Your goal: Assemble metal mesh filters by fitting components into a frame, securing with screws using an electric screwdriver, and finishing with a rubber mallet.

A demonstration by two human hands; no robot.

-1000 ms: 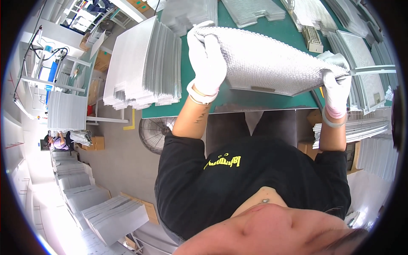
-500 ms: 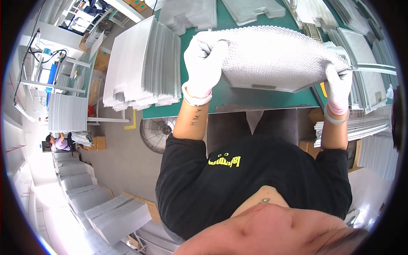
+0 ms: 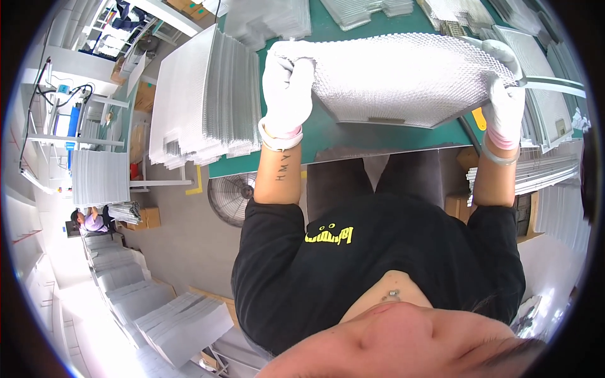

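Note:
Both my hands wear white gloves and hold one silvery mesh panel (image 3: 403,75) by its two ends, above the green table (image 3: 328,135). My left hand (image 3: 287,94) grips the panel's left end, fingers curled over its edge. Over at the panel's right corner, my right hand (image 3: 504,104) is closed around it. The panel lies nearly flat, with its near edge and frame toward my body. A thin metal strip (image 3: 554,85) sticks out to the right beside my right hand; I cannot tell whether that hand holds it.
A tall stack of the same mesh panels (image 3: 201,94) stands on the table to my left. More panels lie at the table's far side (image 3: 365,9) and right (image 3: 548,50). A floor fan (image 3: 232,198) sits below the table edge. Another person (image 3: 88,220) works far left among panel stacks (image 3: 183,324).
Both hands have lifted the panel away from my body and levelled it. It now lies flatter and farther over the table.

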